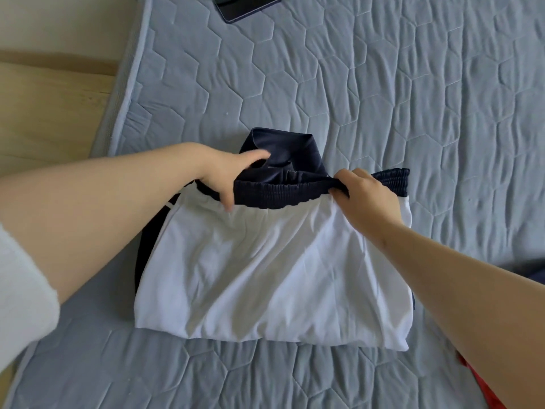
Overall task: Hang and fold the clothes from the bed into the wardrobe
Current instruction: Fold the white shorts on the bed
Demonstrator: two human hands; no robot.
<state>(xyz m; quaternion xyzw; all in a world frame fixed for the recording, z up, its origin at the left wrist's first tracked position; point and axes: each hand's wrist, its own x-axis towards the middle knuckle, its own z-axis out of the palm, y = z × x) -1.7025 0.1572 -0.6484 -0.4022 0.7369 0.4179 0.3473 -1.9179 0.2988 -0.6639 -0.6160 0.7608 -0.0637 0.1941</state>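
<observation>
A white garment [271,276] with a navy elastic waistband [283,194] lies partly folded on the blue quilted bed [383,84]. A navy flap of it [280,149] sticks out beyond the band. My left hand [227,175] grips the left end of the waistband, thumb on the near side and fingers tucked into the navy fabric. My right hand [368,196] pinches the band near its right end and lifts it slightly. The wardrobe is out of view.
A dark phone [244,7] lies at the far edge of the bed. Red cloth [483,388] and a dark item [533,276] show at the right edge. A wooden surface [44,113] borders the bed on the left.
</observation>
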